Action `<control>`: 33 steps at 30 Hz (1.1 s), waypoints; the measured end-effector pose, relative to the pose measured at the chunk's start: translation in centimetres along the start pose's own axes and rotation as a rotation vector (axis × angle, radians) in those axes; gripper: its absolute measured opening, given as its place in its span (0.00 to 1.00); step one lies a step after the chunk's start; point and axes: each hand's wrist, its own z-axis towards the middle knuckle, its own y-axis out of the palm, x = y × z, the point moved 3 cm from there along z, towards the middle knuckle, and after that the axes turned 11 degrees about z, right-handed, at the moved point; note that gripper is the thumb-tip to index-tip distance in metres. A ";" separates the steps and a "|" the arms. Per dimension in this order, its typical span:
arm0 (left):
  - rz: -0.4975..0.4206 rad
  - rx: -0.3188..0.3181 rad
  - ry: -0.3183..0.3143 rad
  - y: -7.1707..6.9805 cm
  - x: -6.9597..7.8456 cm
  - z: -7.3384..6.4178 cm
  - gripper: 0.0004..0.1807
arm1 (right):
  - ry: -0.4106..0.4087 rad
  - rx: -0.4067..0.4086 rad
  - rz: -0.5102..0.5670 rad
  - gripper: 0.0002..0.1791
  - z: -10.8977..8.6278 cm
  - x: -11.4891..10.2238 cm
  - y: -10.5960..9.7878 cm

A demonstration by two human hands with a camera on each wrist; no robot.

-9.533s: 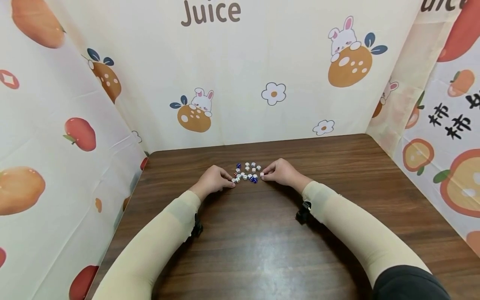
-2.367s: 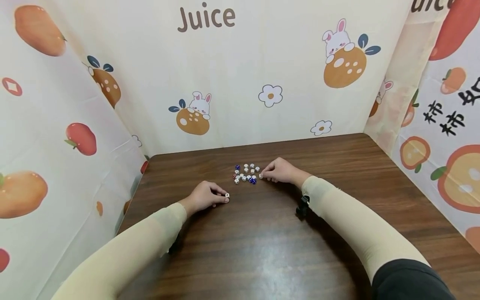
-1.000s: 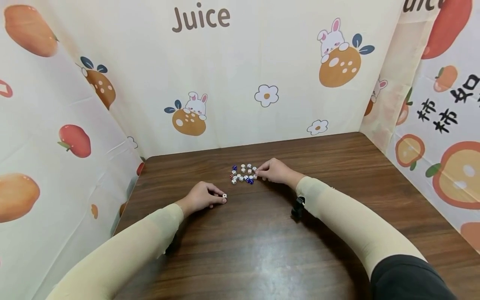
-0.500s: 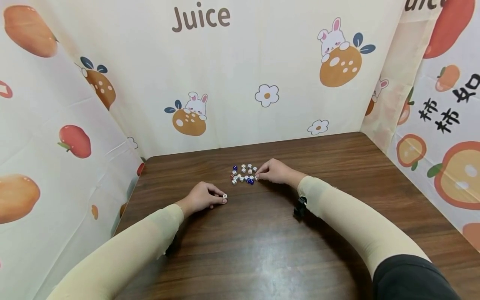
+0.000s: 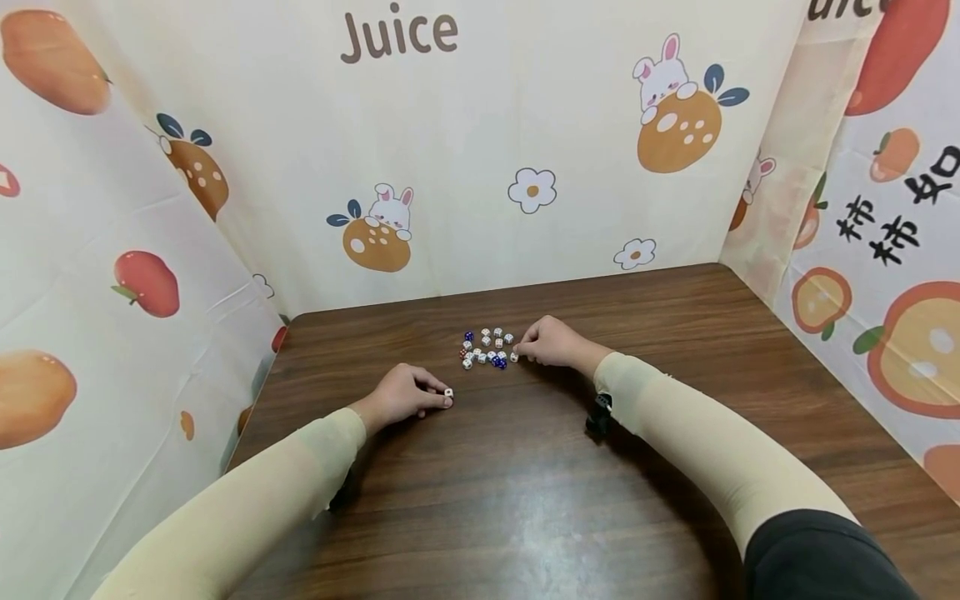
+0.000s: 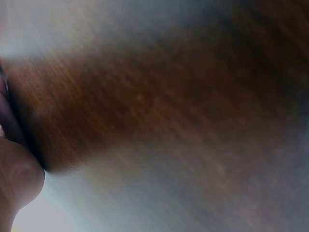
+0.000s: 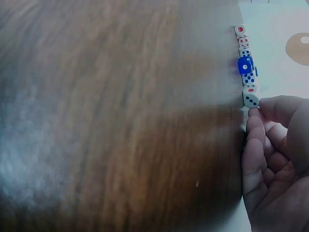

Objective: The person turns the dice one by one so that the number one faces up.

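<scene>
My left hand (image 5: 402, 392) pinches a white die (image 5: 448, 392) between thumb and fingers, low over the table and nearer than the other dice. In the left wrist view only part of the left hand (image 6: 19, 171) shows at the left edge, with the die out of sight. My right hand (image 5: 553, 342) holds a white die (image 5: 514, 357) at its fingertips, at the right end of a group of dice. The right wrist view shows this white die (image 7: 250, 98) by the thumb and finger of the right hand (image 7: 277, 159), its other fingers curled.
Several small dice lie together: white ones (image 5: 486, 341), a red die (image 5: 462, 353), and blue dice (image 5: 499, 362) at the near side, with another blue die (image 5: 468, 336) at the far left. They are on a brown wood-grain table (image 5: 495, 483). Printed cloth (image 5: 450, 125) stands behind and on both sides.
Since the oldest frame my left hand has come nearer with a white die from the group's left end. My right hand has shifted its white die slightly beside the group.
</scene>
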 end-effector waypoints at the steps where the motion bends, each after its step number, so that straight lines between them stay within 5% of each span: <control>1: 0.000 0.002 0.000 0.0 0.0 0.0 0.10 | 0.000 0.001 0.003 0.21 0.0 0.0 0.0; 10: -0.004 0.010 0.001 -0.2 -0.1 -0.4 0.10 | -0.002 0.028 -0.028 0.19 0.3 0.4 0.2; 20: -0.011 -0.017 0.004 0.0 0.2 -0.2 0.11 | -0.009 0.002 0.092 0.14 -0.5 0.9 0.0; 27: -0.009 0.002 0.009 -0.3 0.5 -0.4 0.11 | -0.119 -0.099 -0.024 0.18 -0.8 0.0 -0.1; 33: -0.015 0.004 0.011 -0.2 0.4 -0.5 0.11 | -0.139 -0.107 -0.064 0.16 -0.8 -0.2 0.1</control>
